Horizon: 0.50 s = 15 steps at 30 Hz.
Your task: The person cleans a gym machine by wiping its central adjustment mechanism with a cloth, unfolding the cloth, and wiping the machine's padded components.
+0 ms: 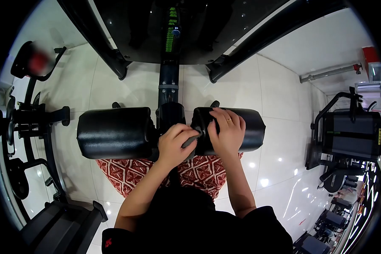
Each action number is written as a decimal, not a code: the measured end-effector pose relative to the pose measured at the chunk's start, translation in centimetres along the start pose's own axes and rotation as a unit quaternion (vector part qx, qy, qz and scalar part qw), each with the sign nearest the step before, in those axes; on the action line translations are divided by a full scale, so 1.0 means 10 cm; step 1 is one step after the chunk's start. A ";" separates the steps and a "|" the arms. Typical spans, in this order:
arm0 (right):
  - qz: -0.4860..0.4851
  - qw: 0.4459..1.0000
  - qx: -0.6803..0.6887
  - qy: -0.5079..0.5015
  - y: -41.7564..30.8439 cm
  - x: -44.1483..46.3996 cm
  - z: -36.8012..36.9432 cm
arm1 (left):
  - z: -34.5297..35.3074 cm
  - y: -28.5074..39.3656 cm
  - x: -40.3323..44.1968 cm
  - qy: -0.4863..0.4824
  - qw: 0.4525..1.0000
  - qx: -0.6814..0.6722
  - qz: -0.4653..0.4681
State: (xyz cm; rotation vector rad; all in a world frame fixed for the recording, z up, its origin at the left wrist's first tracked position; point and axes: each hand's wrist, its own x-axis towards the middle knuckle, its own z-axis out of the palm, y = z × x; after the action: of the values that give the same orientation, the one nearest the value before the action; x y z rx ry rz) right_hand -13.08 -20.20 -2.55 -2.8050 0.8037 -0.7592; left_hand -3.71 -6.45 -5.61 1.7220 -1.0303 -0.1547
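Two black padded rollers lie across a gym machine before me, a left roller pad (114,133) and a right roller pad (252,131). A dark upright post (168,78) runs between them. My left hand (173,146) is closed, its fingers curled round a small dark grey cloth (191,141) at the inner end of the right pad. Most of that cloth is hidden by the fingers. My right hand (228,131) grips the top of the right pad near its inner end, thumb and fingers bent over the black cover.
Under the pads show my red patterned trousers (127,173). A dark machine panel (135,34) with slanted legs stands ahead. Other exercise machines are at the left (38,114) and right (351,133). A pipe (332,74) runs along the right wall, above the pale tiled floor (275,182).
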 end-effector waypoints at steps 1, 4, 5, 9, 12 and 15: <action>0.001 1.000 0.002 -0.006 0.01 0.03 0.02 | -0.01 -0.01 -0.01 -0.006 1.000 -0.003 0.019; 0.028 0.998 0.012 -0.047 0.02 0.14 0.05 | -0.01 0.00 0.00 -0.016 0.999 -0.001 0.032; 0.040 0.997 0.017 -0.068 0.03 0.18 0.05 | -0.02 0.00 0.00 -0.020 0.999 0.004 0.026; 0.079 0.989 0.001 -0.122 0.02 0.27 0.05 | -0.02 0.02 0.02 -0.024 1.000 0.013 0.006; 0.090 0.987 0.009 -0.133 0.01 0.26 0.04 | -0.01 0.02 0.02 -0.022 1.000 0.017 0.002; 0.042 0.997 0.032 -0.064 0.03 0.14 0.05 | 0.01 0.04 0.03 -0.014 0.999 0.032 -0.018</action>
State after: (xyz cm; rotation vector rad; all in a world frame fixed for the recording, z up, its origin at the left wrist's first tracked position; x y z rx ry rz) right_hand -11.97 -21.16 -2.46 -2.7118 0.8529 -0.5760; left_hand -3.82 -6.72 -5.16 1.8012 -1.0353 -0.1708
